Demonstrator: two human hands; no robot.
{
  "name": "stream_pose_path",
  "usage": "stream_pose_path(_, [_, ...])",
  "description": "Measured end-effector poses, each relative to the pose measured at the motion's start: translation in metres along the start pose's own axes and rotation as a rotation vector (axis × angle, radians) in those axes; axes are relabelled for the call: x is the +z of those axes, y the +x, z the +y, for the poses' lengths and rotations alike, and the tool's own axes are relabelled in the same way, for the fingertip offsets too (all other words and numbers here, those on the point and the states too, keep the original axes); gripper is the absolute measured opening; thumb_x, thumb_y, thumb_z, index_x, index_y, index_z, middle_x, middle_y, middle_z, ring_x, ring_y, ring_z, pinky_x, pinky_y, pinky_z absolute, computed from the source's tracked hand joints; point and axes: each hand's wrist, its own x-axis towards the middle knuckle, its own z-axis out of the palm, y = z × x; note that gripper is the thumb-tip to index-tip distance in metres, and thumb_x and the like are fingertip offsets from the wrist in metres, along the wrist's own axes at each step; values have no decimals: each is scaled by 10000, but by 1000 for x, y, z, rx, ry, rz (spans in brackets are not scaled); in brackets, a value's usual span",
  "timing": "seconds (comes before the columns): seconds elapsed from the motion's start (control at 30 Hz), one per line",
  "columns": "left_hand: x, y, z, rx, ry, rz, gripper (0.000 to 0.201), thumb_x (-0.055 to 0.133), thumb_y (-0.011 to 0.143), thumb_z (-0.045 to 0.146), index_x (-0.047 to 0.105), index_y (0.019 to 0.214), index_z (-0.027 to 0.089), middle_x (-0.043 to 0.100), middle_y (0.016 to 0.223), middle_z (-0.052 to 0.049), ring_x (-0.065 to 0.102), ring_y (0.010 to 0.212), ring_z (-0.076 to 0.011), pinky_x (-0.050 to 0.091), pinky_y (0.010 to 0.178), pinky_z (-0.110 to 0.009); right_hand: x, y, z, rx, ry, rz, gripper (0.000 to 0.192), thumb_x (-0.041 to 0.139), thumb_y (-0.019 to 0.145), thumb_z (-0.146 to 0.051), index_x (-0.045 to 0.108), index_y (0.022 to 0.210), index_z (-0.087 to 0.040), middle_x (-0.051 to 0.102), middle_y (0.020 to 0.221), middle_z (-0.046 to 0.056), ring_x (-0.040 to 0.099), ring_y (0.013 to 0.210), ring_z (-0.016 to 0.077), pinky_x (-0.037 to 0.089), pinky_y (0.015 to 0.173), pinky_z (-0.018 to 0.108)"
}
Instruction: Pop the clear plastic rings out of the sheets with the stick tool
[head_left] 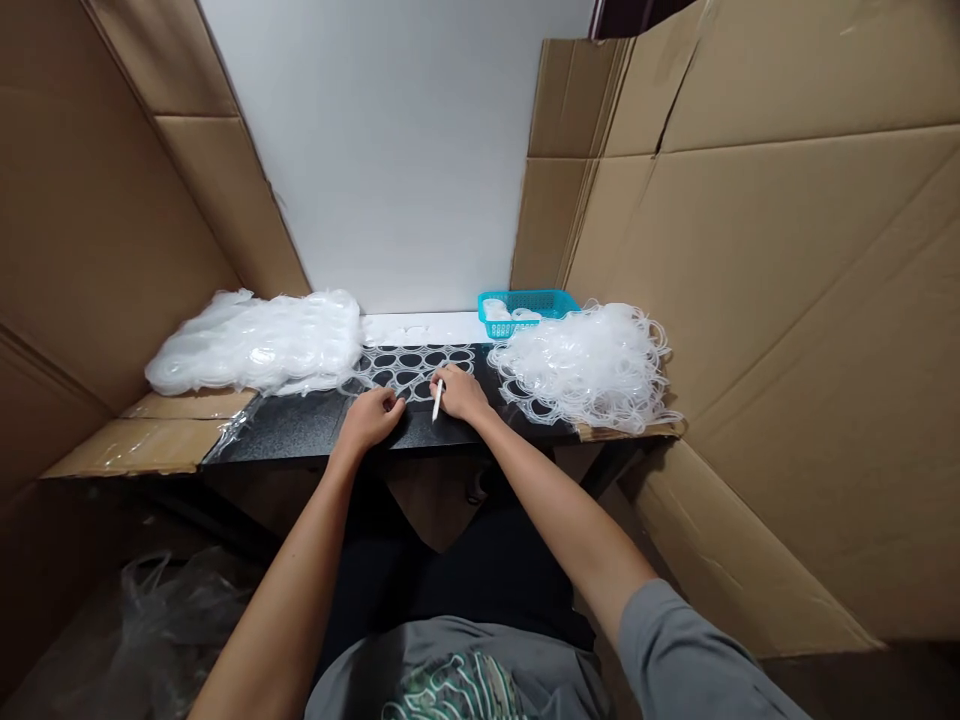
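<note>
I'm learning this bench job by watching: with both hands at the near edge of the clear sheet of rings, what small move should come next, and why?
Probably bring the white tool in the right hand up to the nearest ring of the clear sheet while the left hand presses the sheet's near edge. The tool's tip sits just short of the rings, and the sheet lies flat on the black table.

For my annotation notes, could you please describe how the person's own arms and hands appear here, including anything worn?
Both forearms are bare, and the left hand and right hand wear no gloves; no watch or ring can be made out. A grey short sleeve covers the right upper arm. The grey shirt has a green and white print on the chest.
</note>
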Motion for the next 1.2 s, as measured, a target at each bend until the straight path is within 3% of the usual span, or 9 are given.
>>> stream_pose_path(0.1, [-2,-3,1,5,-33,-19,358,486,909,436,525,611,241,611,622,-9,549,613,-175,367,613,-314,-3,-10,0,1,49,14,317,487,1020,-383,739,1176,-269,694,1238,67,665,1078,272,510,942,365])
stream_pose_path(0.33, [-6,-3,3,11,-67,5,388,436,926,455,515,612,243,596,630,-17,539,627,-179,359,631,-324,-10,-30,1,-4,132,62,321,506,1024,-399,771,1156,-275,758,1203,46,689,1066,255,506,913,319])
stream_pose_path(0.5, [-3,-2,0,-1,-56,51,341,462,908,447,608,678,241,686,829,-75,631,840,-236,473,763,-348,-9,-30,6,4,236,65,322,519,1014,-395,782,1149,-268,795,1073,28,720,997,229,515,877,287])
stream_pose_path(0.7, [1,0,-3,-26,-45,85,326,483,886,373,770,944,229,736,1126,-117,641,1133,-304,503,1017,-422,-10,-29,8,29,278,82,327,515,1010,-392,782,1148,-262,801,1053,26,721,1015,224,520,899,286])
stream_pose_path(1.2, [2,2,-6,-52,-33,82,406,484,899,354,792,1118,206,747,1222,-113,637,1209,-301,476,1106,-429,-13,-30,8,1,362,127,274,551,994,-352,788,1052,-226,796,1024,28,720,977,203,502,873,253])
